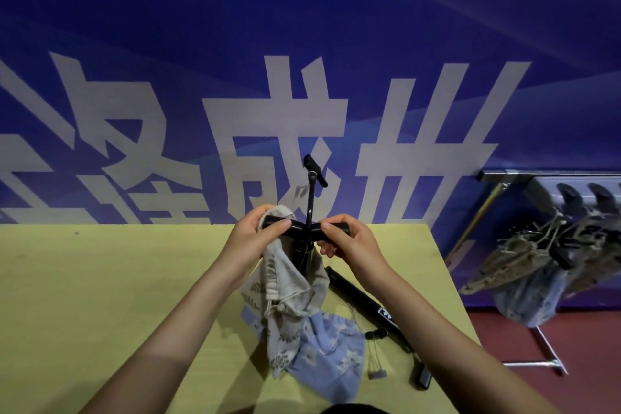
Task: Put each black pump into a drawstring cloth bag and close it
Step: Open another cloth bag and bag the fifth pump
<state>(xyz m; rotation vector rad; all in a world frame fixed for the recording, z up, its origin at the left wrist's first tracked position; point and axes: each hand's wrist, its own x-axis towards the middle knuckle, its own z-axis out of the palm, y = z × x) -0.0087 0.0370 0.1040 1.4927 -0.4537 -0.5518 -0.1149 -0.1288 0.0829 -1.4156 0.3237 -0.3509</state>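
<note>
Both hands clamp the black T-handled pump (304,232): left hand (258,232) also pinching the beige leaf-print drawstring cloth bag (285,282), right hand (349,239) opposite. Its barrel, apparently upright, drops into the bag's mouth below.

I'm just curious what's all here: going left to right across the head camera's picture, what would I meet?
Left hand gripping the beige bag → right hand on the pump handle → second black pump lying on the yellow table → rack of filled bags.

A sports hall or event venue is showing here: a blue banner (302,44) is spanning the wall above red flooring (504,339) and a yellow table (100,279).
</note>
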